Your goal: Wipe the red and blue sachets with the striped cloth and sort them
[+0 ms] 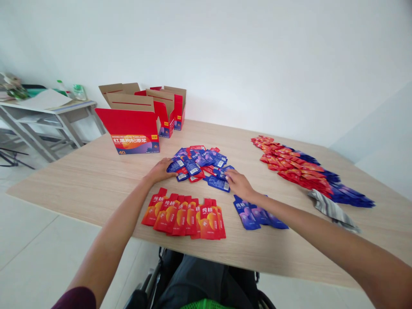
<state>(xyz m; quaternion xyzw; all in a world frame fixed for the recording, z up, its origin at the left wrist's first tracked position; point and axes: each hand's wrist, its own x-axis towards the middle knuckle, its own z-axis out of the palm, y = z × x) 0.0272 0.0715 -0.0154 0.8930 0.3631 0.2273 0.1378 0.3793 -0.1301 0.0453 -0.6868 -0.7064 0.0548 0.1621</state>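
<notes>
A mixed pile of blue and red sachets (201,159) lies in the middle of the table. My left hand (160,171) rests at the pile's left edge, thumb and fingers apart against a blue sachet (176,165). On the right side of the pile, my right hand (240,185) pinches a blue sachet (221,173); its fingertips are partly hidden. Another blue sachet (219,183) lies flat just below it. Nearer to me is an overlapping row of red sachets (183,214). Several blue sachets (247,214) overlap under my right forearm, which covers part of them.
Open red cartons (135,143) stand at the back left. Long overlapping rows of red sachets (289,165) and blue sachets (350,195) lie on the right, beside a striped grey cloth (333,210). A separate desk (61,107) holds papers and bottles. The wooden table (80,184) has rounded edges.
</notes>
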